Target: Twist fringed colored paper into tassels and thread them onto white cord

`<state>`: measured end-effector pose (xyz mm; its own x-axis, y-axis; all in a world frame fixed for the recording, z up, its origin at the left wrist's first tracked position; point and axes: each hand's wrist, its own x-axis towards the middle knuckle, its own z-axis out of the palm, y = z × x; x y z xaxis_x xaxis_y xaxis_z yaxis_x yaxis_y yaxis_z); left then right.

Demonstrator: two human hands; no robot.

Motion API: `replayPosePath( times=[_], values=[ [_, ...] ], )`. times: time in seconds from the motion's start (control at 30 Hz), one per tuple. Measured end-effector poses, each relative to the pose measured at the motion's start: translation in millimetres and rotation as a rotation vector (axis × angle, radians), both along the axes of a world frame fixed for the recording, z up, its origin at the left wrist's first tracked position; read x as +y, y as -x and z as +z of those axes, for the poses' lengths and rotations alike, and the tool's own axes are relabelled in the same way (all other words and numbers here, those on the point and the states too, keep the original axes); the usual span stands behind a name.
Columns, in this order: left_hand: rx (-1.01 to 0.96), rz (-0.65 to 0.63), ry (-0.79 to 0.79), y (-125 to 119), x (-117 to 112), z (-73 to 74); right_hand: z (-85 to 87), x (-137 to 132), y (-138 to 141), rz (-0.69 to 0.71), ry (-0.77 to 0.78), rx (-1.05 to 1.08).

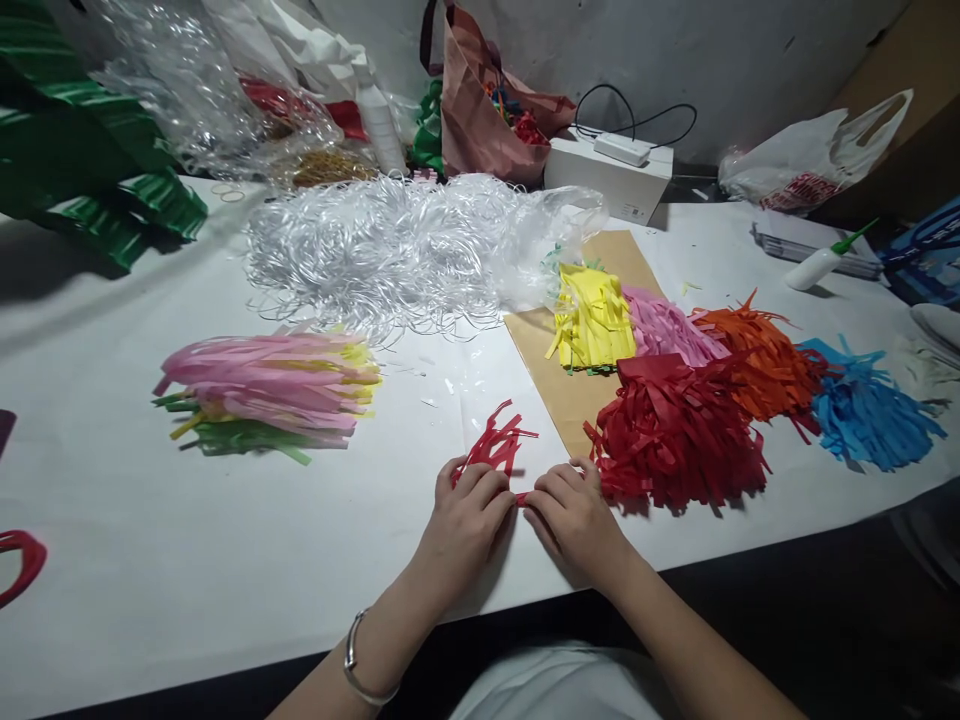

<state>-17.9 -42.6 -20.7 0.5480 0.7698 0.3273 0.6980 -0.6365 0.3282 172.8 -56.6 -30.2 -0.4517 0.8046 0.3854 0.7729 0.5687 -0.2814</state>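
Both my hands rest close together at the table's front edge, fingers closed on a strip of red fringed tissue paper [496, 442]. My left hand [469, 515] pinches its left part, and cut fringe strands fan out beyond the fingertips. My right hand [574, 515] grips the right end, where a thin rolled red piece spans the gap between the hands. Just right of my right hand lies a pile of red fringed paper [679, 430]. A brown cardboard sheet [541, 365] lies beyond my hands, partly under the coloured bundles.
Fringe bundles in yellow [595, 318], pink [671, 325], orange [765, 355] and blue [874, 405] lie to the right. Pink tassels [262, 380] lie left. Behind spreads a heap of clear shiny strands [390, 250]. A glue bottle [816, 268] lies far right.
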Motion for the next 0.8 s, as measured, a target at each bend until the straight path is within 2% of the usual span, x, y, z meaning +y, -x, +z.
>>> replayPosePath(
  times=[0.07, 0.23, 0.4, 0.63, 0.8],
  values=[
    [-0.025, 0.004, 0.003, -0.3, 0.7, -0.4, 0.6, -0.4, -0.1, 0.005, 0.008, -0.014],
    [-0.052, -0.013, 0.031, 1.0, 1.2, 0.3, -6.8, -0.1, 1.8, 0.014, -0.083, -0.110],
    [-0.036, 0.000, 0.013, 2.4, -0.9, -1.4, -7.3, -2.3, -2.6, 0.024, -0.053, -0.150],
    [-0.049, 0.043, -0.021, 8.2, -5.4, -1.0, 4.0, -5.1, -19.6, -0.073, 0.034, 0.006],
    [-0.039, 0.119, 0.063, 4.0, -4.8, 4.3, 7.2, -6.4, -15.9, -0.150, 0.134, 0.080]
  ],
)
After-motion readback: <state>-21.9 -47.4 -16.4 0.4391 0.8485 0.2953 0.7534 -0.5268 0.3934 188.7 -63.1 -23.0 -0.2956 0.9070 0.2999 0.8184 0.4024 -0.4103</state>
